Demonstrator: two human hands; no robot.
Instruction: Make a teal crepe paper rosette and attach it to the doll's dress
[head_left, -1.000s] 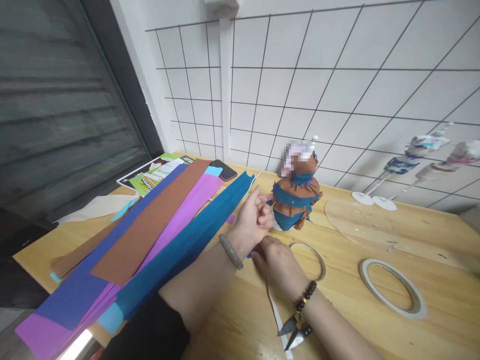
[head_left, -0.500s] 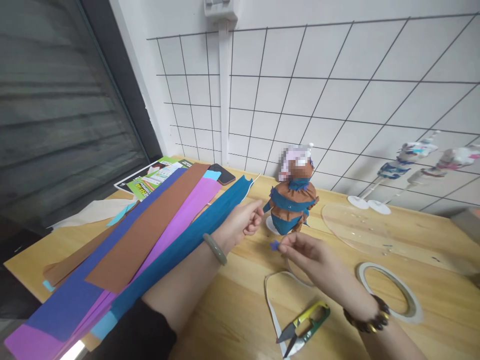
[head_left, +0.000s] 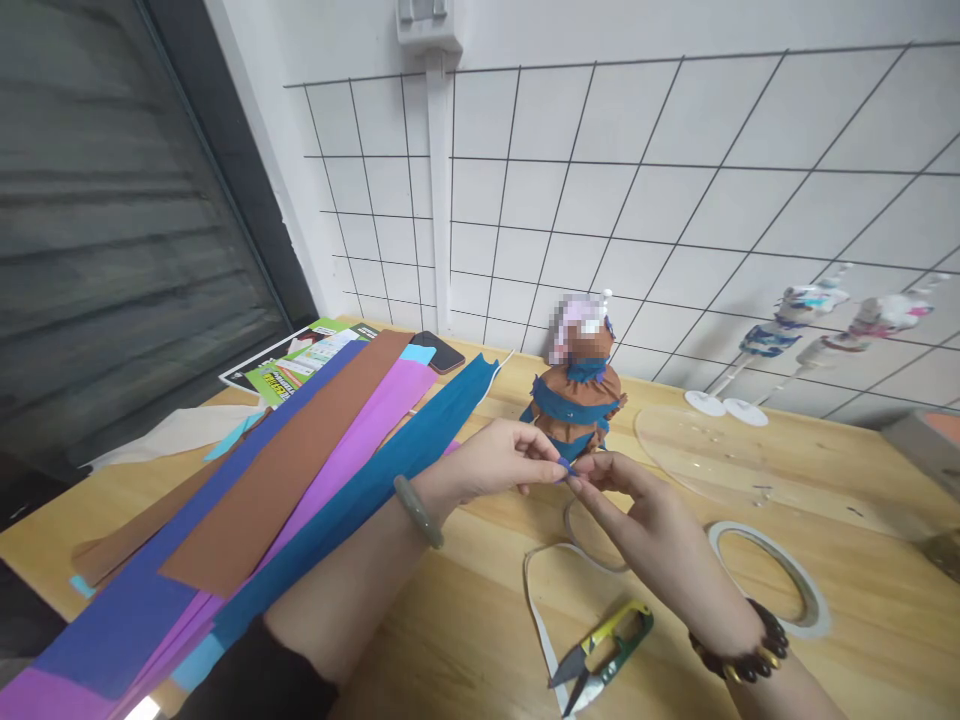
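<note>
A small piece of blue-purple paper [head_left: 567, 467] is pinched between the fingertips of my left hand [head_left: 501, 462] and my right hand [head_left: 637, 500], which meet over the table. Both hands are closed on it. Just behind them stands a doll dressed in ruffled brown and teal paper [head_left: 576, 400], its upper part pixelated and its lower edge partly hidden by my fingers. Yellow-and-green thread snips [head_left: 606, 648] lie below my right hand, touching a thin white strip [head_left: 538, 615].
Long paper strips in teal [head_left: 420, 455], brown [head_left: 300, 455] and purple cover the left side. A phone [head_left: 440, 352] lies behind them. To the right are a tape roll [head_left: 814, 600], a clear sheet with tiny bits [head_left: 697, 455], and two small figures on sticks [head_left: 772, 340].
My left hand has moved right and down from beside the doll to join my right hand at the blue-purple paper piece. The view has shifted slightly.
</note>
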